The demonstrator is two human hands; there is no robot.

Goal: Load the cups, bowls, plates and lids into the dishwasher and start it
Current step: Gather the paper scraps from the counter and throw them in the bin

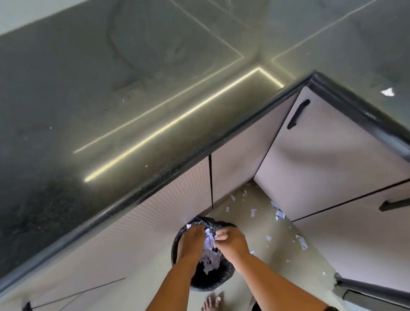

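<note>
We record a dark grey, speckled counter (71,114) with a black front edge. Below that edge, the cabinet fronts (326,156) are pale beige and finely ribbed, with black handles (297,114). The bin (213,279) is black, the paper scraps (210,244) white, and the floor (265,225) cream.

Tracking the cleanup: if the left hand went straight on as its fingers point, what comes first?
Probably the far rim of the bin, just beyond the left hand; paper scraps sit beside that line. Depth is unclear.
</note>
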